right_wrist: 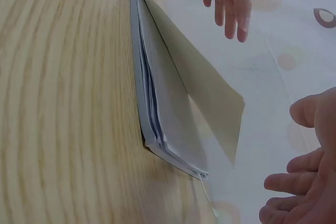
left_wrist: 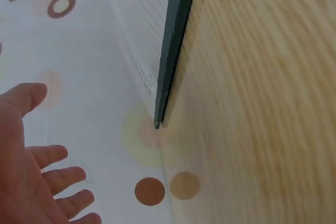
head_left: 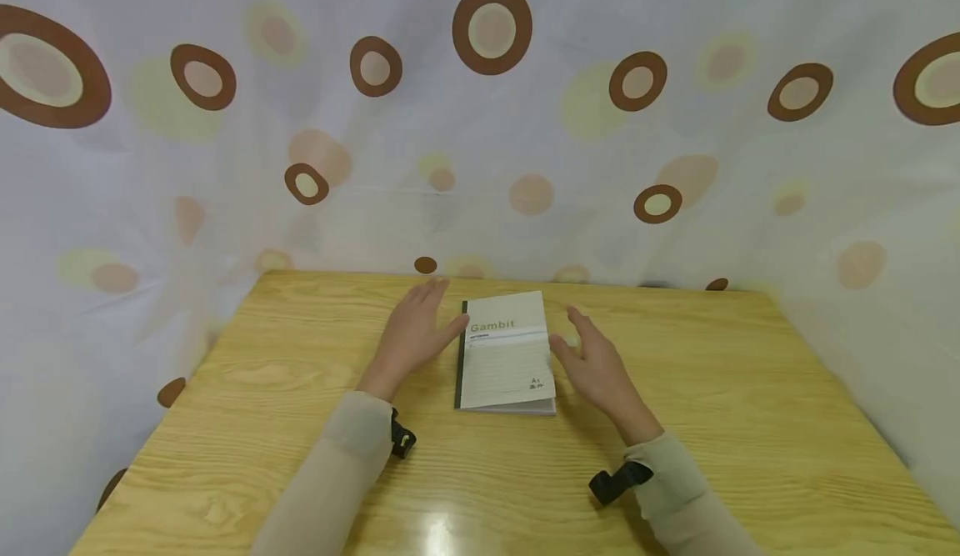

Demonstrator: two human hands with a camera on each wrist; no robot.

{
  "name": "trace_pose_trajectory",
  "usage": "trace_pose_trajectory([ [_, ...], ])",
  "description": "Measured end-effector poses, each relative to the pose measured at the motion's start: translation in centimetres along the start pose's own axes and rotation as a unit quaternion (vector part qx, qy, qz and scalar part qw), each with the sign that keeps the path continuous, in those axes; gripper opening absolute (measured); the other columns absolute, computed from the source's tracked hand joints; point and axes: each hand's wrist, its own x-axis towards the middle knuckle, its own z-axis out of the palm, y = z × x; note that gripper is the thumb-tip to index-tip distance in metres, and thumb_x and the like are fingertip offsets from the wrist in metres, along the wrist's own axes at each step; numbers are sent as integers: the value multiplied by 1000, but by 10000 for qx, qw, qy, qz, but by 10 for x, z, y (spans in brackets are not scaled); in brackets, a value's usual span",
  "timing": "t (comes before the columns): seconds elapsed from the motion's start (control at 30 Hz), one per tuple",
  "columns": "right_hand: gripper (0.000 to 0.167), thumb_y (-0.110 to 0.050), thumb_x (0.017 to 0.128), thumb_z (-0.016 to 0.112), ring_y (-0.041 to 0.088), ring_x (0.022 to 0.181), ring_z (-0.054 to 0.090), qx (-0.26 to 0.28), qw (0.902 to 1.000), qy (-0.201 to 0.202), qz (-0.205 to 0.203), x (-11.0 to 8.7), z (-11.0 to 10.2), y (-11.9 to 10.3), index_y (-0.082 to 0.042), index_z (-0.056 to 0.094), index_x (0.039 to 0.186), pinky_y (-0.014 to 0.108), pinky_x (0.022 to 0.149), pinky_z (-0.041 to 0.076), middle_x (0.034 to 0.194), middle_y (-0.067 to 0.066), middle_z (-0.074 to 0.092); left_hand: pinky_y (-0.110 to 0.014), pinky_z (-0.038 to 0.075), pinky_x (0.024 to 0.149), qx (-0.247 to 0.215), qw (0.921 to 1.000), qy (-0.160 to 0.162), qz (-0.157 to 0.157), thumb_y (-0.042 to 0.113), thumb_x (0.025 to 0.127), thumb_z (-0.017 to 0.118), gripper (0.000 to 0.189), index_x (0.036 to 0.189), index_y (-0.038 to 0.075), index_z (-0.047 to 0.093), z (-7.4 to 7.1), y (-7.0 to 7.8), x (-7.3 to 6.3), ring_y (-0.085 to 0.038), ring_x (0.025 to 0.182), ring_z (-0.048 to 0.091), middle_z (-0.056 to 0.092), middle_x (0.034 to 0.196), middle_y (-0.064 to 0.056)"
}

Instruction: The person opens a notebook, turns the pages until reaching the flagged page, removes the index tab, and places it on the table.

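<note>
A notebook (head_left: 506, 360) with a pale cover marked "Gambit" and a dark spine lies on the wooden table between both hands. Its front cover (right_wrist: 210, 93) stands lifted off the pages along the right side, as the right wrist view shows. My left hand (head_left: 416, 331) is held to the left of the spine, fingers spread; its thumb overlaps the spine in the head view, but the left wrist view shows a gap. To the right of the notebook hovers my right hand (head_left: 596, 364), its fingers extended and thumb near the raised cover edge. Neither hand holds anything.
The wooden table (head_left: 300, 439) reaches back to a pale curtain (head_left: 465, 139) with brown and yellow round spots. A small pale thing (head_left: 572, 342) shows beside the right thumb. Black camera straps (head_left: 621, 481) sit at both wrists.
</note>
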Motion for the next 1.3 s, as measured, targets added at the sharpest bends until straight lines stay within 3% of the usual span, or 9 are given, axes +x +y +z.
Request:
trace_pose_trajectory([
  [0.17, 70, -42, 105, 44, 42, 137, 36, 199, 9998, 34, 93, -3, 2, 0, 2, 22, 155, 60, 109, 30, 153, 23, 36, -46, 24, 116, -215, 9997, -77, -29, 56, 98, 50, 75, 154, 9, 33, 0, 6, 8, -29, 146, 26, 31, 158, -11],
  [0.23, 69, -41, 105, 45, 37, 108, 59, 254, 9996, 38, 127, -4, 3, 0, 3, 24, 154, 57, 104, 37, 151, 23, 38, -44, 25, 116, -295, 9995, -113, -59, 56, 98, 50, 74, 154, 10, 34, 1, 7, 11, -28, 145, 27, 32, 158, -10],
  [0.4, 65, -37, 105, 48, 41, 108, 60, 364, 9992, 60, 132, -7, 5, 2, 4, 29, 152, 57, 100, 41, 150, 23, 41, -45, 28, 114, -639, 9978, -158, -62, 53, 97, 54, 70, 154, 15, 37, 5, 11, 19, -27, 143, 32, 36, 156, -7],
  [0.47, 64, -34, 104, 50, 48, 133, 39, 423, 9990, 70, 118, -7, 6, 3, 5, 31, 151, 60, 104, 37, 149, 23, 41, -44, 29, 114, -826, 9964, -173, 15, 50, 98, 56, 67, 153, 16, 38, 6, 13, 22, -27, 143, 33, 38, 155, -6],
  [0.67, 61, -27, 104, 52, 46, 134, 38, 550, 9984, 73, 140, -7, 8, 4, 6, 31, 151, 56, 106, 37, 146, 26, 44, -44, 28, 115, -1344, 9891, -516, 317, 44, 99, 57, 65, 154, 16, 36, 11, 16, 31, -25, 145, 30, 34, 158, -4],
  [0.83, 59, -23, 103, 53, 42, 136, 38, 648, 9977, 105, 169, -7, 8, 2, 5, 33, 150, 54, 106, 38, 144, 26, 46, -46, 29, 114, -1650, 9817, -866, 392, 43, 100, 57, 66, 155, 15, 33, 15, 17, 37, -25, 145, 29, 32, 159, -4],
  [1.3, 52, -19, 99, 58, 38, 120, 52, 720, 9959, 319, 451, -6, 14, 2, 6, 44, 143, 49, 98, 47, 127, 23, 58, -46, 32, 112, -1783, 9773, -1059, 420, 36, 100, 58, 59, 152, 16, 39, 31, 33, 57, -27, 143, 33, 38, 155, -3],
])
